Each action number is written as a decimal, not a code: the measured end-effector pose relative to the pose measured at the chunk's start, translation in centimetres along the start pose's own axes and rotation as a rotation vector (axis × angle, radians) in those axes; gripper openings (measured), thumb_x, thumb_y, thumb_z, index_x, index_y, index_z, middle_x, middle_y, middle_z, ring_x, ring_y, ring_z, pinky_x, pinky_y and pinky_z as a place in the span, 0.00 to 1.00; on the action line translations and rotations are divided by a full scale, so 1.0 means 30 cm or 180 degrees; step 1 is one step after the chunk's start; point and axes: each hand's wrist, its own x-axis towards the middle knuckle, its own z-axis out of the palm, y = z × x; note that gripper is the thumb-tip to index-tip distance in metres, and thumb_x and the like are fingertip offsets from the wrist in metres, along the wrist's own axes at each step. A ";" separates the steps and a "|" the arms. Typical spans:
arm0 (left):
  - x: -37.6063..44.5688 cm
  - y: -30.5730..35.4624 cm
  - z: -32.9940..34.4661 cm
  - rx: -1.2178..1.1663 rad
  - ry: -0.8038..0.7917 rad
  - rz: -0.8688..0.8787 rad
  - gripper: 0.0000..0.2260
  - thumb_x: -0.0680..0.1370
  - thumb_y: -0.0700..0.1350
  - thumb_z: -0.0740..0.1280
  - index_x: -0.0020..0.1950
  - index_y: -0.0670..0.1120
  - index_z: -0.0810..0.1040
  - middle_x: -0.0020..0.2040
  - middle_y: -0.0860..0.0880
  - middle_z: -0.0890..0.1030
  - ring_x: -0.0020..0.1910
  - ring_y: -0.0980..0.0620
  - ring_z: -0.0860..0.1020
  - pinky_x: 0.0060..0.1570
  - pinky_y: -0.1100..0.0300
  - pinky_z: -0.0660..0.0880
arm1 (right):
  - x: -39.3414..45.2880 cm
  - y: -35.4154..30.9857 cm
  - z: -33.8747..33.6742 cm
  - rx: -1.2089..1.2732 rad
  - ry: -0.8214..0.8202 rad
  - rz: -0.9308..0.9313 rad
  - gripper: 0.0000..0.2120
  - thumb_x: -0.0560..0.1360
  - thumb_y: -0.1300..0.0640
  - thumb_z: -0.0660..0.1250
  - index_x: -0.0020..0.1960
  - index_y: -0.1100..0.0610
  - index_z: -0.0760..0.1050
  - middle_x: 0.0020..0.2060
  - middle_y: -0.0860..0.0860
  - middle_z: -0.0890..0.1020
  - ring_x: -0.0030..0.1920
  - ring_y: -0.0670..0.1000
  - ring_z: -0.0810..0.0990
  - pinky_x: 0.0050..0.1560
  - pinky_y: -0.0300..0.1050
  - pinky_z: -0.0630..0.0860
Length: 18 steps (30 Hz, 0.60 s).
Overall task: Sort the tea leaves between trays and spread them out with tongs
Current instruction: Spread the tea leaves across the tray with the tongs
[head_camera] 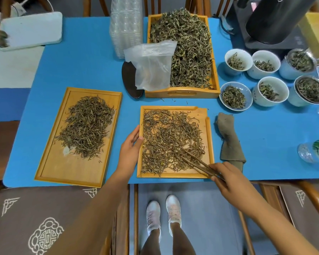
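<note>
While the left hand rests against the left edge of the middle tray, thumb on the rim and fingers loosely curled along the side, the right hand is closed around the rear end of a pair of dark wooden tongs. Tong arms are slightly parted; tips lie in the tea leaves at the lower right of that tray, and I cannot tell whether any leaves are pinched between them. Leaves cover most of the middle tray in a thin, uneven layer, with bare wood at the upper right corner. Left tray, set at a slant on the blue mat, carries a denser heap of leaves in its upper half; lower part bare. Deep tray behind holds a large mound of coarser leaves, with a clear plastic bag draped over its left wall. White cups with small portions of leaf stand at right. Folded grey cloth lies just beside the middle tray's right edge.
</note>
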 end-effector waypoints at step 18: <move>0.004 0.001 0.005 -0.0052 0.0042 0.0011 0.20 0.80 0.42 0.62 0.71 0.53 0.67 0.64 0.60 0.70 0.62 0.62 0.69 0.55 0.71 0.65 | -0.075 0.061 0.017 0.0136 0.0085 0.0294 0.12 0.76 0.58 0.63 0.60 0.54 0.71 0.46 0.49 0.71 0.47 0.48 0.70 0.44 0.37 0.65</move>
